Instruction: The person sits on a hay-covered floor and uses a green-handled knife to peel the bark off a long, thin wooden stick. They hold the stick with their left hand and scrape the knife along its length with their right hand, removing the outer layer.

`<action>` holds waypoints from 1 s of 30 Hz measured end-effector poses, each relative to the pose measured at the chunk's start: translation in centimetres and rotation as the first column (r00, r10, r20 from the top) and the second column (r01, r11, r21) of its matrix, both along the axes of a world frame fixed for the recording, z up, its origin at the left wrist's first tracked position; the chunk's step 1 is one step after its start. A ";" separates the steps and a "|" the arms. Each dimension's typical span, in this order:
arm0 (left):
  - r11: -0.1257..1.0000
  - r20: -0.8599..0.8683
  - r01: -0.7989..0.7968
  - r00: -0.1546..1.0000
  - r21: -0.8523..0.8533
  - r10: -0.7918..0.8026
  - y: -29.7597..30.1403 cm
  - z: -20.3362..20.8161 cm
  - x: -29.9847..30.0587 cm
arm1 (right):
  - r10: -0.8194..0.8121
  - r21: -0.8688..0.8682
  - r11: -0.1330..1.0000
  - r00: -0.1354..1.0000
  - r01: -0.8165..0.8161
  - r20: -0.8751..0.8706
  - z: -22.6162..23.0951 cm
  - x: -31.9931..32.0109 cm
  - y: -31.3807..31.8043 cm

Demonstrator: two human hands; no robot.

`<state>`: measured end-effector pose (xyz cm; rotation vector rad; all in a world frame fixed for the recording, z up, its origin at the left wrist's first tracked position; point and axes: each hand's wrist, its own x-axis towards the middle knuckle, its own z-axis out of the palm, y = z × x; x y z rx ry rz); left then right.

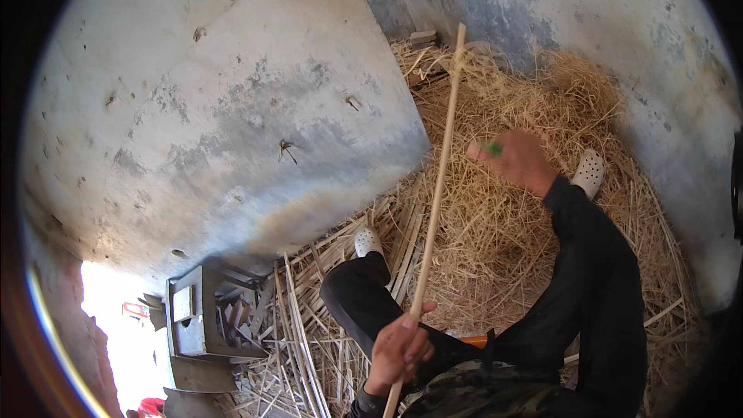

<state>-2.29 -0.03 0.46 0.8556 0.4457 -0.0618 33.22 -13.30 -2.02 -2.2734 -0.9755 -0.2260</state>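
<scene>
A long, slender tan stick (440, 178) is gripped by the left hand (393, 352), extended beyond it, and a green object (494, 149) is pinched by the right hand (520, 159).

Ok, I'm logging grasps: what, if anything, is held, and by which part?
The left grip holds the long stick by its lower visible part. Right grip, at a green thing: too blurred to tell.

Pole (439, 186) smooth, matt wood-like; shavings (495, 251) dry, rough; wall (232, 108) matt, patchy plaster.
</scene>
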 end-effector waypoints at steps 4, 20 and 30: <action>0.999 0.045 -0.012 0.999 -0.052 0.015 0.4 0.9 0.7 | 0.383 -0.130 0.920 0.917 -0.369 0.108 0.2 -10.3 1.8; 0.996 0.034 -0.055 0.998 0.074 0.052 -0.3 2.0 0.2 | 0.217 -0.030 0.976 0.963 -0.215 0.160 -0.5 -6.8 4.0; 0.991 0.030 -0.030 0.999 0.128 0.026 0.0 2.1 0.1 | 0.204 -0.067 0.978 0.970 -0.196 0.132 -0.8 -6.5 4.8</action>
